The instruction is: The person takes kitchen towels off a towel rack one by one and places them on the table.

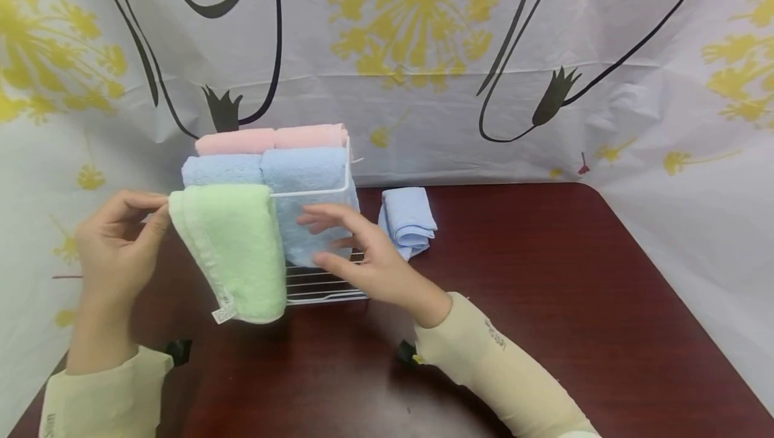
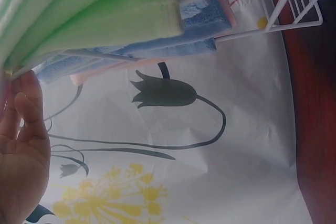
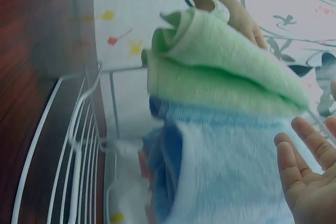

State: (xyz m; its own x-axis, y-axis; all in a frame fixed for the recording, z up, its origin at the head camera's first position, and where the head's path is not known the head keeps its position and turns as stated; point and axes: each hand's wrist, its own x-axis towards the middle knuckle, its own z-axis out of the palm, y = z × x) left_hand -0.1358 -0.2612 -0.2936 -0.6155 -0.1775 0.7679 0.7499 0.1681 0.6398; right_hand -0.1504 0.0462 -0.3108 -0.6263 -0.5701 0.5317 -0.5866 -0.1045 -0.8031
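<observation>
A light green towel (image 1: 236, 250) hangs folded over the front rail of a white wire rack (image 1: 310, 193), its tag dangling at the lower left. My left hand (image 1: 111, 250) pinches the towel's upper left corner between thumb and fingers. Behind it, two blue towels (image 1: 305, 168) hang over the middle of the rack, and pink towels (image 1: 272, 139) over the back. With fingers spread, my right hand (image 1: 369, 256) hovers in front of the right blue towel and holds nothing. The right wrist view shows the green towel (image 3: 226, 61) doubled in layers, with the right fingertips (image 3: 299, 129) near its edge.
On the dark red table (image 1: 520, 277), a folded light blue towel (image 1: 409, 216) lies just right of the rack. White patterned cloth (image 1: 423, 129) stands behind and at both sides. The rack's wire base (image 1: 329, 287) shows below the hanging towels.
</observation>
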